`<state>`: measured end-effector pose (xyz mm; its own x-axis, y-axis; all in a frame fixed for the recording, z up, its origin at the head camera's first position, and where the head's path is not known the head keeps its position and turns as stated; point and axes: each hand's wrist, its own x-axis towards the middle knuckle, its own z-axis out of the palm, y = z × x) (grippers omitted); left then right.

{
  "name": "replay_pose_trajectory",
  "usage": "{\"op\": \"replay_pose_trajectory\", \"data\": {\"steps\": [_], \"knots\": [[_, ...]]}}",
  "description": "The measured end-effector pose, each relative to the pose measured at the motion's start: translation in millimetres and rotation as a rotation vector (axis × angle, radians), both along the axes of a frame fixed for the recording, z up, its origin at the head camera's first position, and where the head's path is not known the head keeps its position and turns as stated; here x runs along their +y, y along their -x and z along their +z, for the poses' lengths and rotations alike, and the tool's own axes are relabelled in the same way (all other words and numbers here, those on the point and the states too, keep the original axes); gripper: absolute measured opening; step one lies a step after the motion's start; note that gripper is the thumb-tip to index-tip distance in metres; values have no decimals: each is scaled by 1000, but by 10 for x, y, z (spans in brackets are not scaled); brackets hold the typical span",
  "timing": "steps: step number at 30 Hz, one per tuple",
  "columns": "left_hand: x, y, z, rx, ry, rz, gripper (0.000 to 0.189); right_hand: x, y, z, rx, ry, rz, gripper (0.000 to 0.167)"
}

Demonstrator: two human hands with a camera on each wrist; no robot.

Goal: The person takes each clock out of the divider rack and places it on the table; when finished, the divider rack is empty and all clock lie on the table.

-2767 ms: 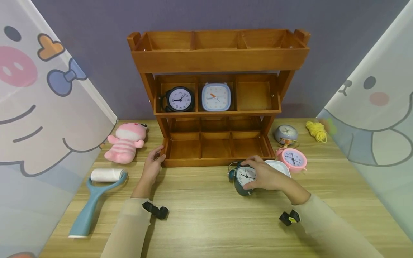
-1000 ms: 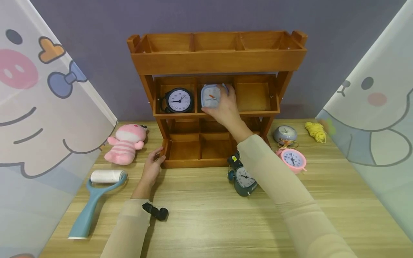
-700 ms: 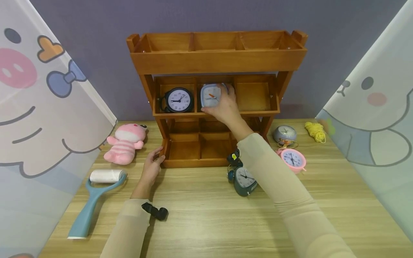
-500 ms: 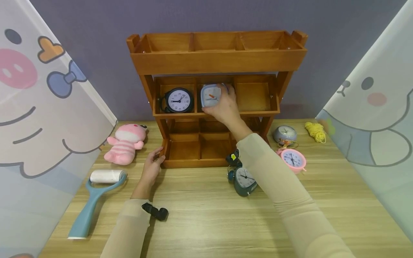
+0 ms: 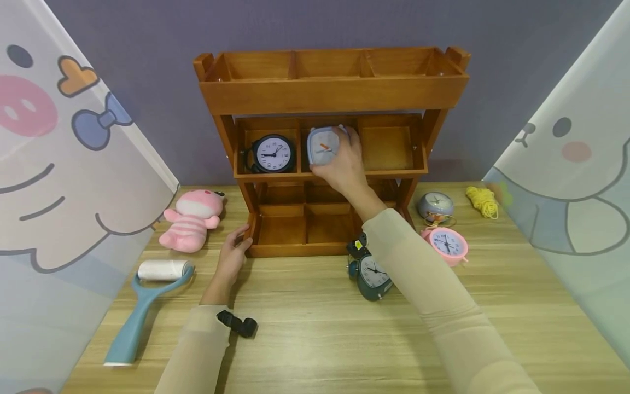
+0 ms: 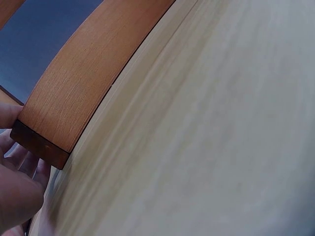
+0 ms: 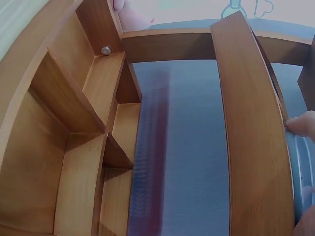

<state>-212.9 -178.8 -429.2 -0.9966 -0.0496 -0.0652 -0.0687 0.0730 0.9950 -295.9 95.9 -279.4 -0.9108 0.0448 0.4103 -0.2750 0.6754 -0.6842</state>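
My right hand grips a light-blue square alarm clock in the middle compartment of the second tier, fingers over its right side and thumb at its lower edge. In the right wrist view, the clock's blue edge shows behind a wooden board. My left hand holds the lower left corner of the brown wooden shelf; the left wrist view has the thumb above that corner and the fingers under it. Left of the blue clock sits a black round alarm clock. A dark green twin-bell clock lies below my right forearm.
On the table's right are a pink alarm clock, a grey-purple clock and a yellow cord bundle. At left lie a pink striped plush toy and a blue-handled lint roller.
My right hand has left the dark green clock and moved up and left to the blue clock, which now looks slightly turned. The left hand stays at the shelf corner.
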Motion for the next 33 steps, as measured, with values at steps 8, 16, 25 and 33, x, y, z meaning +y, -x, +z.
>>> {"op": "replay_pose_trajectory", "data": {"steps": [8, 16, 25, 33], "knots": [[4, -8, 8, 0, -23, -8, 48, 43, -126, 44, 69, 49, 11, 96], [-3, 7, 1, -5, -41, -4, 48, 112, -366, 129, 119, 82, 75, 93], [-11, 24, 6, -5, -46, -3, 47, 305, -757, -4, 77, 6, 144, 91], [-4, 1, 14, -10, -38, -3, 48, 434, -1117, -297, 30, -30, 281, 89]]}}
